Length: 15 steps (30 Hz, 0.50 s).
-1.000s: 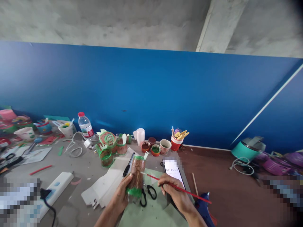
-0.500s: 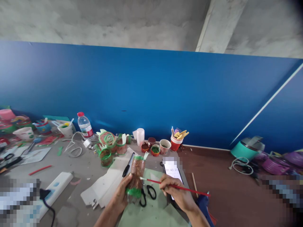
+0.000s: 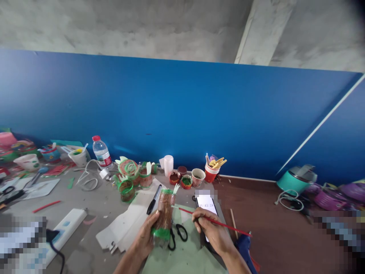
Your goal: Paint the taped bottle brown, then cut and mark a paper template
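Observation:
My left hand (image 3: 147, 234) is wrapped round the lower left side of a clear plastic bottle piece (image 3: 164, 214) painted brown with green bands. White finger-like cut-outs (image 3: 176, 188) stick out at its upper right. In my right hand (image 3: 212, 230) is a red paintbrush (image 3: 207, 218), pinched near its middle, its pale tip at the bottle's right side; whether it touches I cannot tell. Black-handled scissors (image 3: 181, 233) lie just right of the bottle on a green sheet (image 3: 182, 260). A phone (image 3: 207, 204) showing a timer is partly behind my right hand.
Small paint cups (image 3: 186, 182), a paper cup (image 3: 198, 176) and a red cup of sticks (image 3: 211, 173) stand at the back. Painted bottle pieces (image 3: 127, 190), a marker (image 3: 154, 199), a water bottle (image 3: 102, 153) and a power strip (image 3: 67, 230) lie leftward. A blue glue gun (image 3: 244, 249) is right.
The brush tip has moved up a little along the bottle's right side. My left hand keeps its hold on the bottle, and the view has shifted slightly.

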Each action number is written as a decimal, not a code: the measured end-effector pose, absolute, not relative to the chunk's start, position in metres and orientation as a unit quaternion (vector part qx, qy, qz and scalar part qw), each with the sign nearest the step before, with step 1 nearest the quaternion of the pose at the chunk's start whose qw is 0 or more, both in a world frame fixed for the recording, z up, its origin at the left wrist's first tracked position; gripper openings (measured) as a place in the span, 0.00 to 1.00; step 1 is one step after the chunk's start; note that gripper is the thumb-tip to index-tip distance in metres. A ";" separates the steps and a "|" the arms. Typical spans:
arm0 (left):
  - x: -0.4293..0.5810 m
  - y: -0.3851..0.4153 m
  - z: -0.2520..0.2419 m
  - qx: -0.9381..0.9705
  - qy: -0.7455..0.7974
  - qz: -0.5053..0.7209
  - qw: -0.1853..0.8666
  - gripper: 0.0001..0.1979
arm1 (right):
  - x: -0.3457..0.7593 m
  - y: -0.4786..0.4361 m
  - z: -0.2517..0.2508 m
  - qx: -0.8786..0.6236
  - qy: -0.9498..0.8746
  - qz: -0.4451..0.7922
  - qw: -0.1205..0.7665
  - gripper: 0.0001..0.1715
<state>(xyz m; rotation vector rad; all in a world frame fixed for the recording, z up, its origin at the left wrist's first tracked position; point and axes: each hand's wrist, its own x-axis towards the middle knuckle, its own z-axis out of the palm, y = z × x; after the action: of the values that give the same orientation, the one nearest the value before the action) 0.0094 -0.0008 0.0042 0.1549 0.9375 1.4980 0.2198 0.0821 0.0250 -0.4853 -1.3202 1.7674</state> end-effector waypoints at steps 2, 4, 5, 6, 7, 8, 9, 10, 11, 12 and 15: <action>0.010 -0.001 0.005 0.072 0.410 0.652 0.634 0.15 | 0.220 0.082 0.024 -0.200 -0.528 0.711 0.420 0.10; 0.010 -0.001 0.006 0.075 0.402 0.656 0.635 0.16 | 0.221 0.082 0.024 -0.208 -0.523 0.722 0.402 0.10; 0.010 0.000 0.006 0.074 0.398 0.659 0.635 0.16 | 0.221 0.082 0.024 -0.211 -0.518 0.728 0.397 0.11; 0.010 0.000 0.006 0.072 0.395 0.661 0.635 0.16 | 0.222 0.082 0.024 -0.214 -0.510 0.733 0.396 0.11; 0.010 0.000 0.005 0.069 0.393 0.662 0.634 0.16 | 0.222 0.081 0.025 -0.215 -0.501 0.738 0.398 0.12; 0.010 0.000 0.005 0.066 0.394 0.663 0.633 0.16 | 0.222 0.080 0.026 -0.217 -0.492 0.741 0.402 0.13; 0.010 0.000 0.004 0.064 0.396 0.664 0.631 0.16 | 0.221 0.080 0.027 -0.217 -0.484 0.745 0.405 0.13; 0.010 0.000 0.003 0.063 0.397 0.664 0.630 0.16 | 0.220 0.079 0.027 -0.217 -0.477 0.748 0.407 0.14; 0.010 0.000 0.002 0.063 0.399 0.664 0.629 0.17 | 0.218 0.078 0.028 -0.219 -0.470 0.751 0.409 0.15; 0.010 0.000 0.001 0.064 0.402 0.663 0.629 0.17 | 0.216 0.077 0.028 -0.223 -0.463 0.752 0.412 0.15; 0.009 0.000 -0.001 0.069 0.412 0.657 0.627 0.18 | 0.211 0.077 0.025 -0.255 -0.441 0.744 0.433 0.16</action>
<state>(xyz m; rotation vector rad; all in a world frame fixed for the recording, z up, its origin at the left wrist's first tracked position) 0.0085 0.0003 -0.0013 0.1590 0.9454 1.5072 0.2113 0.0773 0.0250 -0.6348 -1.0989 1.8529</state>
